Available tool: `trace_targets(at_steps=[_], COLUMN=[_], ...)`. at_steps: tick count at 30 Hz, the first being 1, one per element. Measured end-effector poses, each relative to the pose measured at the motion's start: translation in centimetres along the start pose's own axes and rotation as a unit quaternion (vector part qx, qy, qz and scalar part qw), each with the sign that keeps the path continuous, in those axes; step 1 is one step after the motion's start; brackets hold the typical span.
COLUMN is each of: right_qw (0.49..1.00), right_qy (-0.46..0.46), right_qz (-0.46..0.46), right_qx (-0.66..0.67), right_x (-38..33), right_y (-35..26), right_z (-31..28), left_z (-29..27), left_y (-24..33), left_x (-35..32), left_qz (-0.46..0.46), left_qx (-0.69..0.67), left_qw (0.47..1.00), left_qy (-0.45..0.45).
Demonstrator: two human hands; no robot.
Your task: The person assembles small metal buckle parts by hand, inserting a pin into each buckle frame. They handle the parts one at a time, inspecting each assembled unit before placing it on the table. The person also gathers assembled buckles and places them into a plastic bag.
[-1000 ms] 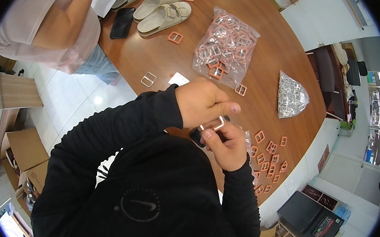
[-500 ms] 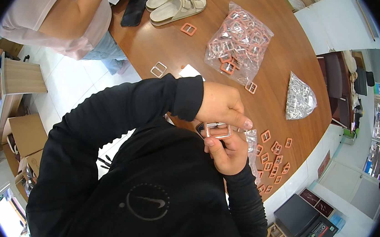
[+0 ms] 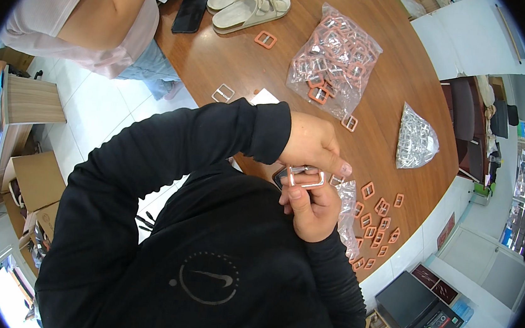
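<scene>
Close to my chest, a rectangular buckle [image 3: 305,184] with a shiny pale face and orange-tinged edges sits between my two hands. My right hand [image 3: 319,215] pinches its near side with thumb and fingers. Above it, my left hand [image 3: 314,142] is closed over the buckle's far side, thumb pointing right; its other fingers are mostly hidden. A dark object [image 3: 278,177] peeks out beside the buckle. To the right of my hands lies a crumpled clear plastic bag [image 3: 347,216], with several loose orange buckles [image 3: 382,207] spread past it on the wooden table [image 3: 379,137].
A clear bag of orange buckles [image 3: 339,54] and a bag of silver metal parts [image 3: 416,141] lie farther off. Beige sandals [image 3: 252,12], a black phone [image 3: 190,13], an orange buckle [image 3: 265,40] and a pale buckle [image 3: 223,93] are at left. Another person [image 3: 109,19] stands there.
The buckle has tilted slightly between my hands, and my right fingers have shifted a little on it. The whole view has moved slightly; things on the table stay put.
</scene>
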State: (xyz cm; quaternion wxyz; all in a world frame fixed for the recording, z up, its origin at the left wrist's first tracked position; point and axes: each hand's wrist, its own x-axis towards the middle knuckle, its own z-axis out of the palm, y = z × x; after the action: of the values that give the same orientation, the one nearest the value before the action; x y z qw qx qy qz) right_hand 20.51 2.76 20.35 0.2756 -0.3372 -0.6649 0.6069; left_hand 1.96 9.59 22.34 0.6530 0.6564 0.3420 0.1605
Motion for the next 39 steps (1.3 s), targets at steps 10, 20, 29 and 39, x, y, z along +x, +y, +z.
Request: trace_targets(at_steps=[10,20,29,39], right_qw=[0.973,0.996,0.995,0.947], right_qy=[-0.053,-0.003,0.048,0.23], right_qz=[0.146,0.005,0.005,-0.024], right_qx=[0.172,0.094,0.087,0.222], right_x=[0.8,-1.0,-1.9,1.3], right_y=[-0.7,-0.9,-0.4,0.7], right_z=[-1.3,0.8,1.4,-0.1], left_z=[-0.5,0.8,1.7,5.7], left_y=[-0.5,-0.2,-0.3,-1.7], left_x=[-0.7,-1.1,-0.9,-2.8], left_qz=[0.024,-0.038,-0.013,0.114], left_qx=[0.129,-0.067,-0.161,-0.237], left_qw=[0.989,0.997,0.987,0.933], left_qy=[0.068,-0.018,0.015,0.245])
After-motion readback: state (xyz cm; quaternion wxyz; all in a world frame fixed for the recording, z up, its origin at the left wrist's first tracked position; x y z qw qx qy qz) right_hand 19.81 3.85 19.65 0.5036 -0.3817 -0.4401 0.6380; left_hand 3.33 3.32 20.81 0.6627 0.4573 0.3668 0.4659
